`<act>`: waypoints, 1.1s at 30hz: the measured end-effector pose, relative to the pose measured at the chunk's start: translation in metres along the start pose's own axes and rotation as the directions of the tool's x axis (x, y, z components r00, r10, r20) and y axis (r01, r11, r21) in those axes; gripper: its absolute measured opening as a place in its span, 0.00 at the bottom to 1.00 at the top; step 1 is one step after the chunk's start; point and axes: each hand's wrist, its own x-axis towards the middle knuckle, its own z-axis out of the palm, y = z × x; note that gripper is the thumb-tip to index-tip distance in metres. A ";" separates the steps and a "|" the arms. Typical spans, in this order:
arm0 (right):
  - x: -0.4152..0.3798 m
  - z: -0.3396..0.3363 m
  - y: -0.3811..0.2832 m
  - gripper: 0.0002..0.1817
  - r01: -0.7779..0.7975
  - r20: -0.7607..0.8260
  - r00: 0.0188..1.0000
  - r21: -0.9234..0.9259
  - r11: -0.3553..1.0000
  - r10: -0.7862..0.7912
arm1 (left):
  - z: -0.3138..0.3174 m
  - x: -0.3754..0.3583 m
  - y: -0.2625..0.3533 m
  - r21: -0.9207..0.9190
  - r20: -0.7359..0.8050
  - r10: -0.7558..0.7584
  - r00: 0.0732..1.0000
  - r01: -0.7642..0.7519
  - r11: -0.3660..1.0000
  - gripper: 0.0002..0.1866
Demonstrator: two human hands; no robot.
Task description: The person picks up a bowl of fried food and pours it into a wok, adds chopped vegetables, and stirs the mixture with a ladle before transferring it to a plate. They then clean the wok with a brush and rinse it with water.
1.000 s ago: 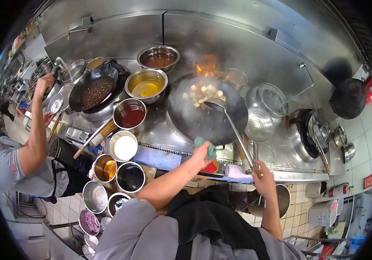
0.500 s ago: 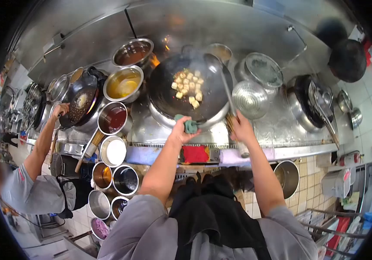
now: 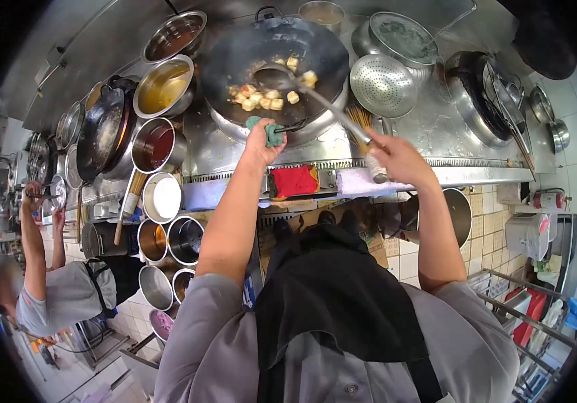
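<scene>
My left hand (image 3: 261, 144) is closed round the near handle of a large black wok (image 3: 231, 57), with a folded green cloth (image 3: 275, 134) between palm and metal. In the wok lie pale, browned cubes (image 3: 255, 102), perhaps tofu, with reddish bits among them. A long-handled ladle (image 3: 335, 110) slants down into the wok, its dark bowl among the cubes. My right hand (image 3: 399, 158) grips the far end of the ladle's handle. Near that hand, a bamboo brush (image 3: 359, 124) lies against the stove, partly behind the ladle.
A perforated strainer (image 3: 382, 84) and a mesh-topped pot (image 3: 403, 40) sit right of the wok. To the left stand bowls of yellow liquid (image 3: 161, 88) and red sauce (image 3: 155, 144). A co-worker (image 3: 53, 285) stands at far left near another wok (image 3: 104, 134). A red cloth (image 3: 294, 181) lies on the front edge.
My right hand has swung the ladle's bowl into the wok, and the cubes have shifted and spread. My view has tilted lower. The co-worker's hands have moved away from the other wok.
</scene>
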 end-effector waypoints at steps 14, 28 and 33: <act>-0.045 0.064 -0.002 0.30 0.025 -0.331 0.910 -0.557 0.830 -0.249 | -0.006 0.035 0.000 -0.060 0.143 -0.221 0.965 0.232 0.971 0.11; -0.152 -0.033 -0.069 0.26 0.039 -0.127 0.984 -0.546 0.837 -0.128 | 0.028 -0.091 -0.015 -0.097 0.128 -0.265 0.956 0.278 0.956 0.07; -0.045 0.011 -0.049 0.23 0.134 -0.280 0.910 -0.502 0.855 -0.307 | -0.024 -0.047 -0.071 -0.021 0.123 -0.205 0.971 0.209 0.978 0.08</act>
